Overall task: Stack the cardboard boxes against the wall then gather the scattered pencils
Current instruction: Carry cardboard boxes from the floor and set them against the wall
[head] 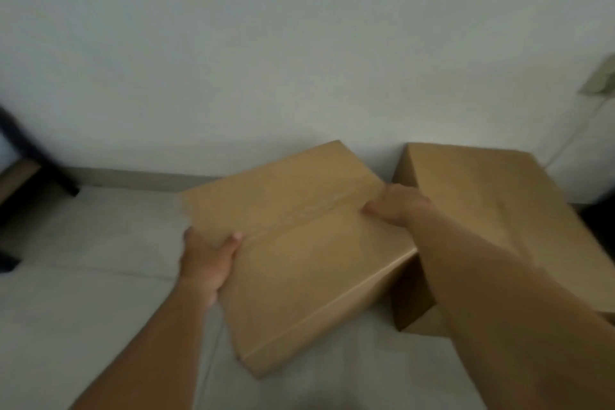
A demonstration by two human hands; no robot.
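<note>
I see both bare forearms reaching forward from the bottom edge over a pale grey tiled floor (100, 293). Left hand (206, 263) clamps the near-left edge of a flat cardboard box (299, 253): thumb lies on the top face, fingers wrap under the edge out of sight. Right hand (396, 205) grips the same box at its far-right edge, fingers curled over the top near the taped centre seam; fingertips are blurred. The box is tilted, far corner higher than the near corner, and rotated diagonally to the wall; I can't tell whether its near corner touches the floor. Just beside it on the right sits a second, larger cardboard box (492, 206), closed, with its far end against the white wall (299, 43). The held box overlaps the left side of that box in view; I can't tell if they touch. Further back, a grey baseboard (133, 176) runs along the wall foot. Far left there is a dark furniture leg (50, 173), heavily blurred. Far right, a wall outlet (599, 80) with a thin cable dropping from it. No pencils in view.
</note>
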